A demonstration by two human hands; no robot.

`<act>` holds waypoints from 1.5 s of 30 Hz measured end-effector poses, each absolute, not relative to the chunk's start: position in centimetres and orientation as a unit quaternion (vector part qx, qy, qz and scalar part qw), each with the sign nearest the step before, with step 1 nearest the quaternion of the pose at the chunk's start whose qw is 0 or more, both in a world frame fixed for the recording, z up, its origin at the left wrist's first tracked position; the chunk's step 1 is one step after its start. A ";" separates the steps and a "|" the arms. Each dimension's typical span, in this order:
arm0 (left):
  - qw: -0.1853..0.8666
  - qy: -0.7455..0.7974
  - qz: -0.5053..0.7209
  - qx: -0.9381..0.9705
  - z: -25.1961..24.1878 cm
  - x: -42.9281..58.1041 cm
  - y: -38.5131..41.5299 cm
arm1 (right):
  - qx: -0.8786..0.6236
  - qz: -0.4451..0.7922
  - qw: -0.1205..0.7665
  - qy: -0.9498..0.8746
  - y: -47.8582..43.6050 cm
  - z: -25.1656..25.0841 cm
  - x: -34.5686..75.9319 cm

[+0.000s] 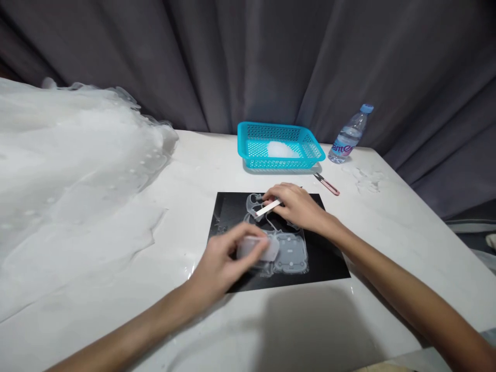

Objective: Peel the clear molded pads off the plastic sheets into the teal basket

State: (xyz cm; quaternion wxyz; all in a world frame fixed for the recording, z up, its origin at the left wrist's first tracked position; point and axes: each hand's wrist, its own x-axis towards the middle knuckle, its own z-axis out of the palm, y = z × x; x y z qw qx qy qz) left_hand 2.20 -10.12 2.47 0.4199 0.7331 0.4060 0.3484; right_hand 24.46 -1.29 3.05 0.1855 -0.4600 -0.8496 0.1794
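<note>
My left hand (228, 258) pinches a translucent, rounded flat piece (267, 249) between thumb and fingers; it is slightly blurred. The piece is above a black mat (325, 266). My right hand (296, 204) is closed around a slim white stick-like tool (268, 207), whose far part is hidden by the fingers. Under and beside both hands lies a clear moulded sheet (291, 253) with rounded outlines. Curved clear scraps (252, 205) rest on the mat's far part, next to my right fingers.
A blue perforated basket (242, 142) holds some whitish translucent pieces (281, 150). Pink-handled thread snips (327, 184) and a water bottle (349, 137) are at the right, near clear offcuts (368, 180). A large heap of translucent sheets (77, 155) covers the table's left side.
</note>
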 end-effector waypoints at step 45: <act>0.741 0.370 0.403 0.390 2.4 1.8 -7.3 | -0.326 0.565 0.197 -0.732 -1.3 6.6 27.1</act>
